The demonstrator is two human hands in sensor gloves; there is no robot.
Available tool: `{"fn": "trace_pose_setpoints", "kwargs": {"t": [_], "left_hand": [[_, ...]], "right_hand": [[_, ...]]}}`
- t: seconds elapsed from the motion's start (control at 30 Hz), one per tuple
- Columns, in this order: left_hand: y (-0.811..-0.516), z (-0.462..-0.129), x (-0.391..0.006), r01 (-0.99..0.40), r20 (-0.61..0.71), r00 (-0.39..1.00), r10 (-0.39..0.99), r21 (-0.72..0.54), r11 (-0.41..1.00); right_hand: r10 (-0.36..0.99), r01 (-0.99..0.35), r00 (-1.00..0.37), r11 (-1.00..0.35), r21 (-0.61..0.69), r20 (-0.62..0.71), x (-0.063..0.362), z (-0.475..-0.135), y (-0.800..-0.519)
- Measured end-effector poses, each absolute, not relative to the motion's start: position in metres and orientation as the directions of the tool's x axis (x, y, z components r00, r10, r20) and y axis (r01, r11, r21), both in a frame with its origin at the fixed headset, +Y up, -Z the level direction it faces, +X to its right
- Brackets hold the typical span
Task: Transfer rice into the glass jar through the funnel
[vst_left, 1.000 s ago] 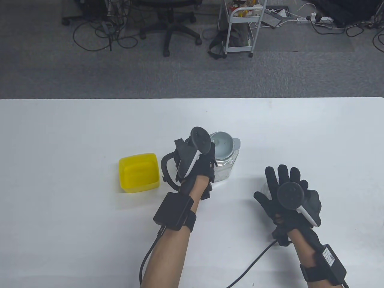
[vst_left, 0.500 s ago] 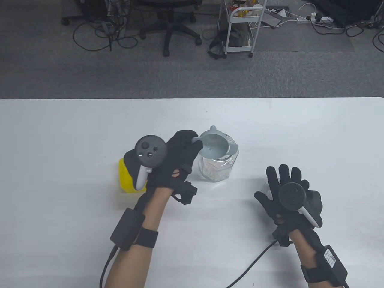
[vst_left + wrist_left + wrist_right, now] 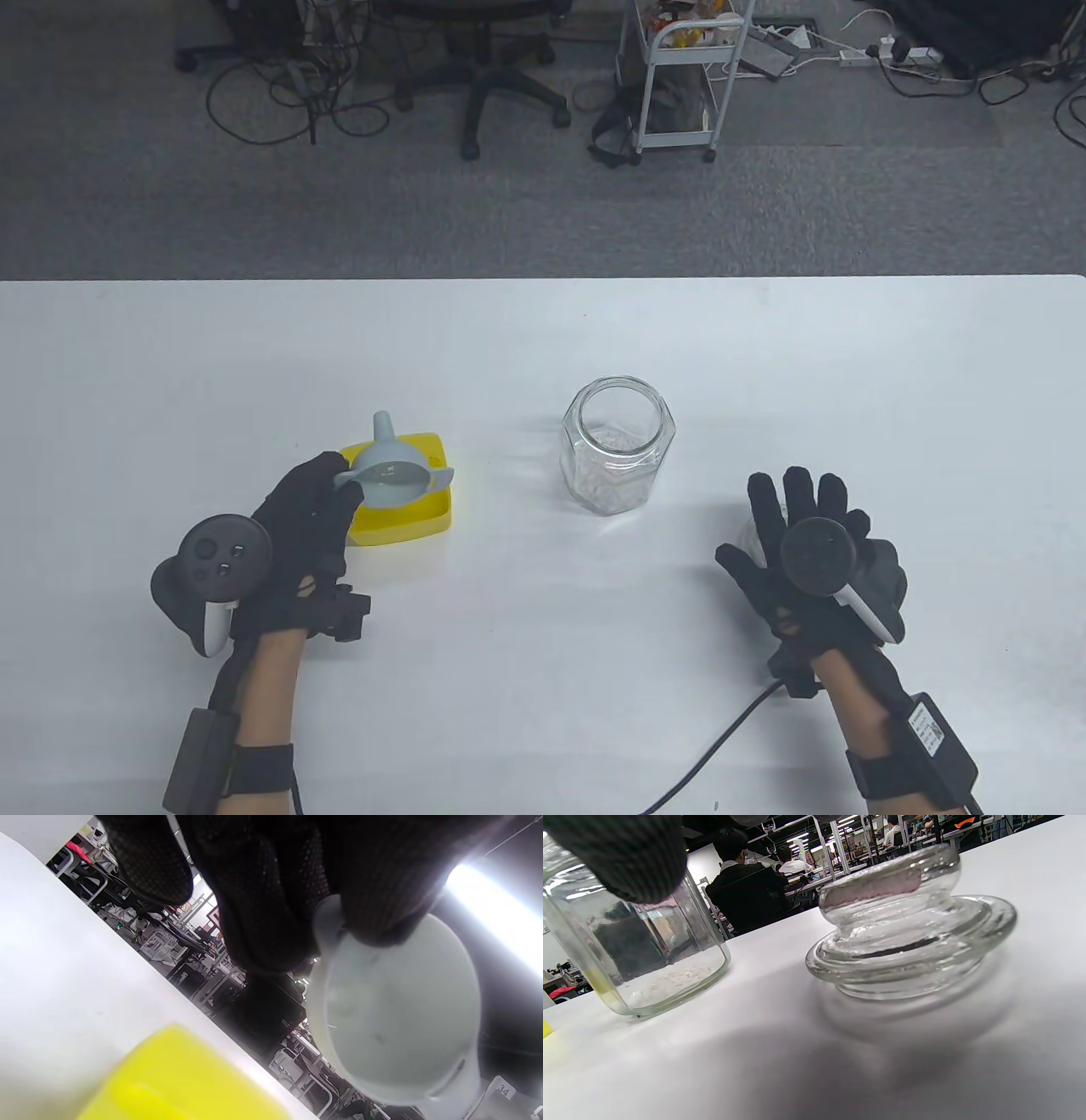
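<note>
A clear glass jar (image 3: 617, 445) stands open near the table's middle with a layer of rice at its bottom; it also shows in the right wrist view (image 3: 634, 955). My left hand (image 3: 310, 518) pinches the rim tab of a pale grey funnel (image 3: 390, 467) and holds it above the yellow tub (image 3: 420, 514). In the left wrist view the funnel (image 3: 398, 1014) hangs from my fingers above the tub (image 3: 178, 1077). My right hand (image 3: 797, 531) is spread, fingers extended, over the glass jar lid (image 3: 903, 925), which lies on the table. Whether it touches the lid is not visible.
The white table (image 3: 543, 340) stretches wide around the jar. Beyond its far edge are an office chair (image 3: 479, 68), a white cart (image 3: 679, 76) and floor cables. Cables trail from both wrists toward the near edge.
My left hand lifted the funnel off the jar mouth and carried it left and nearer, to above the yellow tub. The jar now stands open. My right hand stayed over the lid.
</note>
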State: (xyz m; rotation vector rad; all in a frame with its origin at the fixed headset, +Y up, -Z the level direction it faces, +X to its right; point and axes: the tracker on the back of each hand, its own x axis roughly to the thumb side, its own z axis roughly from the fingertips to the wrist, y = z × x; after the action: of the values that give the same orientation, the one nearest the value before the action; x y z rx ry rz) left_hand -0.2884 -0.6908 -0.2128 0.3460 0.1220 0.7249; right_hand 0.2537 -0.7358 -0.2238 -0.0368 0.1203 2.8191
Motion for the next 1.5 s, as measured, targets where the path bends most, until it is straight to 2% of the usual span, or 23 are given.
{"fn": "trace_pose_setpoints", "kwargs": {"t": [0.23,0.87,1.0,1.1,1.5], "left_hand": [[-0.724,-0.208,-0.284,-0.569,-0.024,0.764,0.644,0.445,0.692],[-0.753,-0.217,-0.287,-0.532,-0.152,0.788,0.597,0.322,0.783],[-0.752,-0.219,-0.287,-0.533,-0.158,0.788,0.595,0.309,0.788],[-0.756,-0.221,-0.286,-0.500,-0.189,0.817,0.544,0.237,0.833],[-0.757,-0.221,-0.291,-0.532,-0.228,0.788,0.572,0.214,0.819]], "right_hand": [[0.311,-0.312,-0.950,-0.947,0.072,-0.033,0.252,-0.221,-0.735],[0.311,-0.313,-0.950,-0.946,0.078,-0.037,0.251,-0.223,-0.737],[0.303,-0.305,-0.952,-0.949,0.083,-0.039,0.251,-0.223,-0.738],[0.300,-0.302,-0.953,-0.949,0.085,-0.041,0.251,-0.223,-0.738],[0.299,-0.302,-0.953,-0.950,0.079,-0.053,0.250,-0.222,-0.738]]}}
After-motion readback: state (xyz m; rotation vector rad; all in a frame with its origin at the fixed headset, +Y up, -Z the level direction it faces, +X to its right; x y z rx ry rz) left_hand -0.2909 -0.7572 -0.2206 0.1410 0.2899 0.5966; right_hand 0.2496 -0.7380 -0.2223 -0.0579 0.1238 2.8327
